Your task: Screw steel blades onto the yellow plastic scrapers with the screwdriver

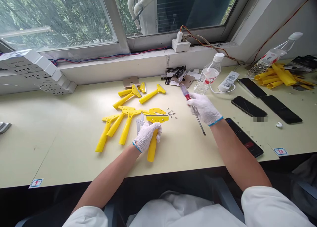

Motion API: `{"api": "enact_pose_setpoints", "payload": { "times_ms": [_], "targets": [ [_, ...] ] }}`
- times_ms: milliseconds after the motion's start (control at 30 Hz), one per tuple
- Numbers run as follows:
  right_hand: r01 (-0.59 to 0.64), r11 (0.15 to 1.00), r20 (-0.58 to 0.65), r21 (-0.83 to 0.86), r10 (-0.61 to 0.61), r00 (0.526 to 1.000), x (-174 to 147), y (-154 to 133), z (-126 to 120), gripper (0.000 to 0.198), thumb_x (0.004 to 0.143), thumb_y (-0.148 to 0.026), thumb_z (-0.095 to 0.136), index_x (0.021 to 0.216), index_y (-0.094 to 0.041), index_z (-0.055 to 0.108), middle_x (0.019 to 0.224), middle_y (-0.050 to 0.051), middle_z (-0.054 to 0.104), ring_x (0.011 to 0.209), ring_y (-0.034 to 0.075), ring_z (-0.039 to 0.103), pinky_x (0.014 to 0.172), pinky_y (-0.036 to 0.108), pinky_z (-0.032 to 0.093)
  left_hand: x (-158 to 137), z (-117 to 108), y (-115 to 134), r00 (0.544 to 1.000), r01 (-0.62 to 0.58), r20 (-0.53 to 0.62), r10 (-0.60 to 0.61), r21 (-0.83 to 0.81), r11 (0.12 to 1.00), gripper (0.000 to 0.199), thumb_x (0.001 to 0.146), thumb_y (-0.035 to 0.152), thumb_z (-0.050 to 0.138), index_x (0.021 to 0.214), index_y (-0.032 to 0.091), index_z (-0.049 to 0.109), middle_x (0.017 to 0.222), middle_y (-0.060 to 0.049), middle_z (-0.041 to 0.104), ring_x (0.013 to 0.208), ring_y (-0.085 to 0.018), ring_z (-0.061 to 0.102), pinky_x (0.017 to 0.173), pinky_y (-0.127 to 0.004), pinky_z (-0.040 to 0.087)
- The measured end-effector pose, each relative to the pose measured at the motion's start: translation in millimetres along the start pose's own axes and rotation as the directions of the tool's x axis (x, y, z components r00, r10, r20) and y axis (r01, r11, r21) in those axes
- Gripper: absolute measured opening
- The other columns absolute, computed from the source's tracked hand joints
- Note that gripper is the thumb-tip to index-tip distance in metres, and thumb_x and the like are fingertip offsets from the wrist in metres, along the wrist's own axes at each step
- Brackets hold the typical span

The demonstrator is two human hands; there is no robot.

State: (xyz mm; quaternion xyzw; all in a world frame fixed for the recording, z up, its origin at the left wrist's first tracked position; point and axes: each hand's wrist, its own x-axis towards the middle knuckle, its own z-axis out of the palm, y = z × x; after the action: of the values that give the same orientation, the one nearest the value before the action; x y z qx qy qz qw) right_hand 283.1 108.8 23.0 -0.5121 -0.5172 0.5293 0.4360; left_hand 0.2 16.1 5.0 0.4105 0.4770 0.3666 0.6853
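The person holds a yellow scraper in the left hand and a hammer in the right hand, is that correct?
Not quite. In the head view the left hand does grip a yellow scraper, but the right hand holds a screwdriver, not a hammer.

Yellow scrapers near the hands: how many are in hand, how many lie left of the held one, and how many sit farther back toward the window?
Held in the left hand: 1 yellow scraper
Lying left of it: 3
Farther back toward the window: 3
Total: 7
The right hand holds a screwdriver.
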Motion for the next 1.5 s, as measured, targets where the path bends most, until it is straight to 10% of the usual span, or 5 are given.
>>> {"api": "enact_pose_setpoints", "payload": {
  "times_ms": [167,433,1200,1500],
  "targets": [
    [0.097,0.886,-0.051,0.454,-0.083,0.995,-18,-18,11,0.037,0.078,-0.039,0.081,0.107,-0.028,0.061,0.082,-0.004,0.061,0.06,0.012,0.051,0.045,0.023,0.036,-1,5,2,1.0,0.001,-0.002,-0.001,0.013,1.0,0.038,0.092,0.044,0.075,0.067,0.019,0.061,0.064,-0.001,0.059,0.045,-0.01,0.052,0.05,-0.027,0.046],
    [0.553,0.787,-0.389,0.272,-0.435,0.812,-30,-7,26,0.03,0.099,-0.053,0.076,0.11,-0.031,0.057,0.079,-0.004,0.07,0.052,0.016,0.063,0.044,0.029,0.052,0,4,-1,1.0,-0.019,-0.002,0.019,0.034,0.999,0.037,0.092,0.045,0.074,0.068,0.02,0.063,0.059,-0.001,0.059,0.045,-0.011,0.05,0.05,-0.027,0.047],
    [0.652,0.738,-0.344,0.172,-0.576,0.742,-43,-8,37,0.037,0.09,-0.059,0.084,0.101,-0.032,0.061,0.077,-0.002,0.066,0.06,0.021,0.067,0.045,0.033,0.053,6,-6,-6,0.998,0.061,-0.017,-0.062,-0.06,0.996,0.034,0.094,0.044,0.077,0.073,0.021,0.062,0.063,-0.001,0.06,0.047,-0.012,0.053,0.049,-0.027,0.045],
    [0.584,0.79,-0.354,0.187,-0.501,0.79,-41,-2,37,0.043,0.092,-0.064,0.082,0.105,-0.033,0.055,0.077,-0.002,0.067,0.062,0.021,0.07,0.048,0.033,0.056,5,-3,-3,0.999,0.048,-0.007,-0.048,0.003,0.999,0.036,0.094,0.044,0.073,0.069,0.02,0.062,0.06,-0.001,0.058,0.047,-0.012,0.053,0.051,-0.028,0.047]
  ]
}}
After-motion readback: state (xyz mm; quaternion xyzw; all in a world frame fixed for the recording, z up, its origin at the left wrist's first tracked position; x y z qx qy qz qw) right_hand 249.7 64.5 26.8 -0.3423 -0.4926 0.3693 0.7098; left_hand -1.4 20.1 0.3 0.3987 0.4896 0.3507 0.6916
